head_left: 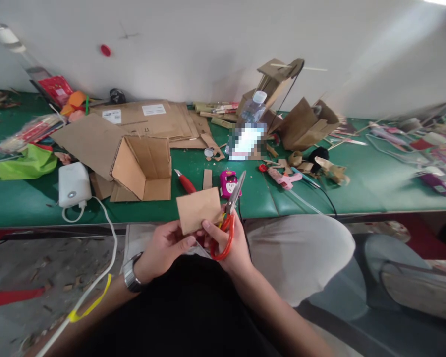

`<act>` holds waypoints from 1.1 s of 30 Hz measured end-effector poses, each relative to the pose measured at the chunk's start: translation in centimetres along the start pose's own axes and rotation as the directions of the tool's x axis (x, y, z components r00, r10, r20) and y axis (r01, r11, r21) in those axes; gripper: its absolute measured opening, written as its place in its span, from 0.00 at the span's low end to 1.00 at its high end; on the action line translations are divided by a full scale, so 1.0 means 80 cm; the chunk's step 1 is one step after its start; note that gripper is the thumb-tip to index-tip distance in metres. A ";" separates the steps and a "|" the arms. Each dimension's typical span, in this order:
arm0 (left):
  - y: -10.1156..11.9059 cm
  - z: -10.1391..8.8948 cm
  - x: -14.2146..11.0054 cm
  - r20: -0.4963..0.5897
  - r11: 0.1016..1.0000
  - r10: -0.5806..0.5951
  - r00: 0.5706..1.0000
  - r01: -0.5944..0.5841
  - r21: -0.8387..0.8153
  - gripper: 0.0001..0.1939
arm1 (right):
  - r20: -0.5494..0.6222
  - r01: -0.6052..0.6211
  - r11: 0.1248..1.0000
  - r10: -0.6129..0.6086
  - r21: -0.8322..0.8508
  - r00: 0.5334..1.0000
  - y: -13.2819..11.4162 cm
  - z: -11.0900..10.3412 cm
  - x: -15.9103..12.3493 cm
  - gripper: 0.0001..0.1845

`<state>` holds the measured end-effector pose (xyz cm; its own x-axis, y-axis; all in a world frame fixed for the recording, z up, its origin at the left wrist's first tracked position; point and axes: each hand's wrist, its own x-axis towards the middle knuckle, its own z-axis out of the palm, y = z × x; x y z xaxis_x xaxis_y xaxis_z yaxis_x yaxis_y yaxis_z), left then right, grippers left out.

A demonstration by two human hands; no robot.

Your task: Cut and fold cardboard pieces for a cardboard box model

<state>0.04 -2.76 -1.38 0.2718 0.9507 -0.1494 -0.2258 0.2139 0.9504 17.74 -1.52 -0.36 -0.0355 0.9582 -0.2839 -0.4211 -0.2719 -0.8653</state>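
Note:
A small rectangular piece of cardboard [198,209] is held up over my lap, just in front of the table edge. My left hand [163,249], wearing a metal watch, grips its lower left side, with the fingers partly hidden behind it. My right hand [235,243] holds orange-handled scissors [229,229], blades pointing up and away from me. The right thumb also presses on the cardboard's lower right corner. Beyond the cardboard lie a red-handled craft knife [186,182], a narrow cardboard strip [207,179] and a magenta tape measure [229,184].
An open cardboard box [158,158] stands left on the green table [193,161], beside a white power bank [73,184] with a cable. Flat cardboard [134,124] lies behind. A bottle [250,111], a blurred bright screen [247,141] and a pink glue gun [282,178] are to the right.

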 end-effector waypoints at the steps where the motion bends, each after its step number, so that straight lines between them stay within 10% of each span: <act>1: 0.002 0.002 -0.001 -0.052 0.999 0.023 0.998 -0.022 0.026 0.14 | 0.029 -0.025 1.000 0.025 -0.011 0.999 0.003 0.002 -0.004 0.34; 13: 0.011 -0.018 0.009 -0.294 0.966 0.177 0.939 -0.224 -0.133 0.10 | 0.123 0.017 0.994 -0.004 -0.105 0.992 0.016 -0.010 -0.029 0.32; 22: 0.027 -0.052 0.013 0.071 0.998 -0.027 0.997 0.023 0.061 0.15 | 0.102 -0.017 0.997 0.024 -0.072 0.995 -0.012 -0.025 -0.020 0.31; 30: 0.008 -0.011 0.004 -0.095 0.924 -0.013 0.995 -0.025 -0.382 0.38 | -0.042 0.014 1.000 -0.014 0.005 0.999 -0.002 -0.005 -0.015 0.34; 33: -0.012 -0.001 -0.007 -0.049 0.976 0.067 0.997 -0.075 -0.205 0.43 | -0.068 0.013 1.000 -0.013 0.012 0.998 0.005 0.002 -0.015 0.34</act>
<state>0.01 -3.46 -2.25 0.2095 0.9728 -0.0990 -0.4326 0.1830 0.8828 17.50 -2.73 -0.28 0.0313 0.9533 -0.3003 -0.4322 -0.2580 -0.8641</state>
